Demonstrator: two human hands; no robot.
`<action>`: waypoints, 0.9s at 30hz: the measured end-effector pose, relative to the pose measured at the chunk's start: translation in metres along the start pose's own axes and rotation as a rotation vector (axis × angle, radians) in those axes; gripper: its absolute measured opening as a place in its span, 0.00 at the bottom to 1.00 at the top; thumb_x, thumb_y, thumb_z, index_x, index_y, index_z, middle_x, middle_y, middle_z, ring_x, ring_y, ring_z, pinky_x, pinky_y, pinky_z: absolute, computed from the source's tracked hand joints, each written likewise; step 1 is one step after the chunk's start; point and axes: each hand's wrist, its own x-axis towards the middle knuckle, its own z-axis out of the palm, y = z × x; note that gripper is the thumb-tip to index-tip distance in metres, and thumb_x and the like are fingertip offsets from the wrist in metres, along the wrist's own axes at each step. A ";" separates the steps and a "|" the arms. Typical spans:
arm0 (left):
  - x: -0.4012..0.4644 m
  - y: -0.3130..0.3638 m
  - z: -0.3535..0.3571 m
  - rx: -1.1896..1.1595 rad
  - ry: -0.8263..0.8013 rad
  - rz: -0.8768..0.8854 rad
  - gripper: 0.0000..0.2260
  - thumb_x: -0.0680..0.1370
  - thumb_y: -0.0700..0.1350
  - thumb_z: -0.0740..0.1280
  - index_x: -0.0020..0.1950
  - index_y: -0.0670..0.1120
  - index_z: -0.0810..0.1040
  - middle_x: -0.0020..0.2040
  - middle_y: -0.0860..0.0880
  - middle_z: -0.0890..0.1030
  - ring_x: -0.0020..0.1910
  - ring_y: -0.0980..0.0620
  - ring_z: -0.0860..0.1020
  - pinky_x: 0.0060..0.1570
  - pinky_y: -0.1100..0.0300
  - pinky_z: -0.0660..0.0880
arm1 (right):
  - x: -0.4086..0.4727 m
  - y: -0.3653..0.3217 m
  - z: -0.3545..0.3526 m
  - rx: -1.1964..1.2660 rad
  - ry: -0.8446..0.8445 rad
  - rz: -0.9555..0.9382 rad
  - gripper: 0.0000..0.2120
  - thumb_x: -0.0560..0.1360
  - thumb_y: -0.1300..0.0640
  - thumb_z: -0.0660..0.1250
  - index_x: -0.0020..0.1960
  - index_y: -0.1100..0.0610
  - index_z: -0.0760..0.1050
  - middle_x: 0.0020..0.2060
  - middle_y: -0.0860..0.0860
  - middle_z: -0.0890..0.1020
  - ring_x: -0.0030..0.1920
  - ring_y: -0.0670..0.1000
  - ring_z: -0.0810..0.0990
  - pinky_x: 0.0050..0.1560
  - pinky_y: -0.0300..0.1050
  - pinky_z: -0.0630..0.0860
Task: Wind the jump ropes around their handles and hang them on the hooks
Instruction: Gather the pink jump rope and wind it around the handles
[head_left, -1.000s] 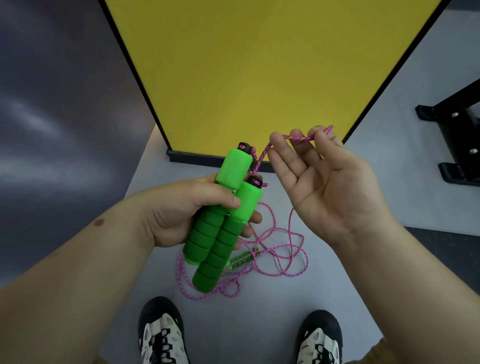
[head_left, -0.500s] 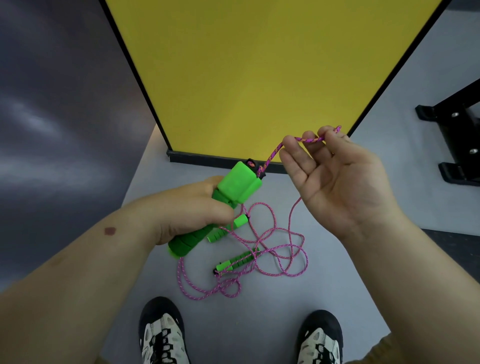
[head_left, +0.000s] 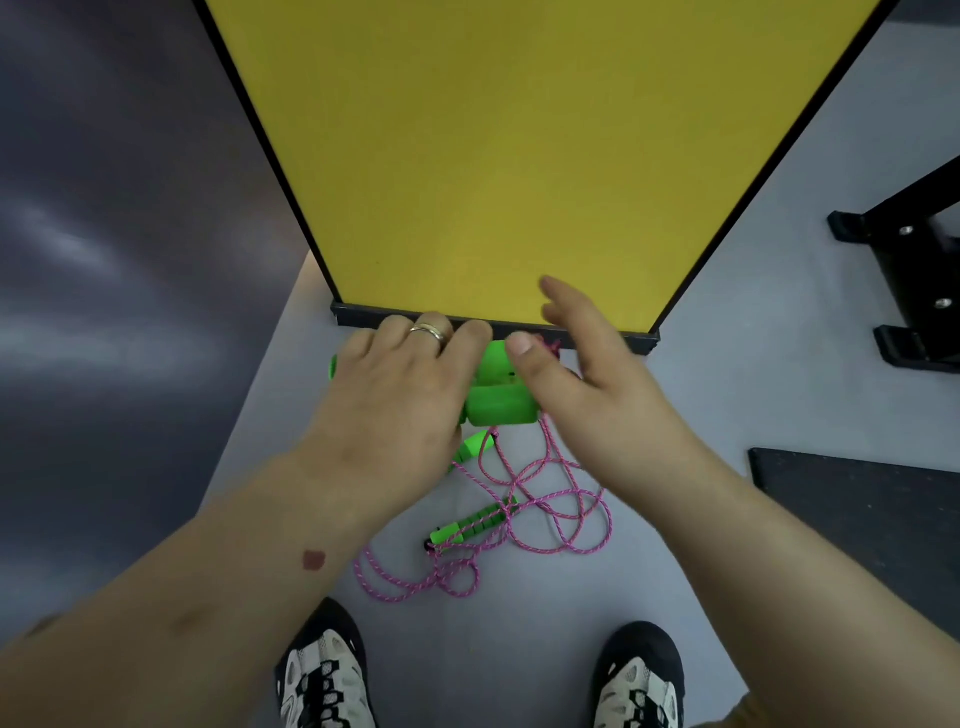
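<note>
Green handles (head_left: 498, 384) are gripped in the left hand (head_left: 400, 395), now turned knuckles up. The right hand (head_left: 587, 374), fingers loose, has dropped beside them over the pink rope (head_left: 545, 499).

No readable text, label, brand, number or sign anywhere in view
</note>
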 end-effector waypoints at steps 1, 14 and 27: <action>0.000 0.004 0.000 0.001 0.019 0.015 0.29 0.68 0.45 0.70 0.68 0.50 0.68 0.54 0.48 0.75 0.52 0.41 0.74 0.48 0.48 0.67 | -0.002 0.002 0.003 -0.048 -0.048 -0.032 0.27 0.80 0.41 0.62 0.77 0.45 0.63 0.70 0.44 0.71 0.69 0.42 0.70 0.67 0.41 0.68; 0.003 0.003 -0.007 -0.028 0.037 -0.041 0.19 0.66 0.50 0.69 0.54 0.53 0.70 0.41 0.53 0.73 0.43 0.44 0.77 0.39 0.54 0.61 | -0.003 0.005 0.003 -0.097 -0.081 -0.165 0.07 0.82 0.51 0.63 0.59 0.47 0.71 0.38 0.41 0.72 0.36 0.41 0.71 0.35 0.34 0.66; 0.002 0.000 -0.013 -0.081 0.017 -0.034 0.21 0.65 0.57 0.68 0.56 0.54 0.72 0.50 0.53 0.76 0.49 0.45 0.76 0.44 0.51 0.72 | -0.004 -0.003 0.002 0.028 0.086 -0.040 0.11 0.84 0.47 0.57 0.47 0.52 0.71 0.27 0.42 0.69 0.28 0.43 0.66 0.27 0.37 0.64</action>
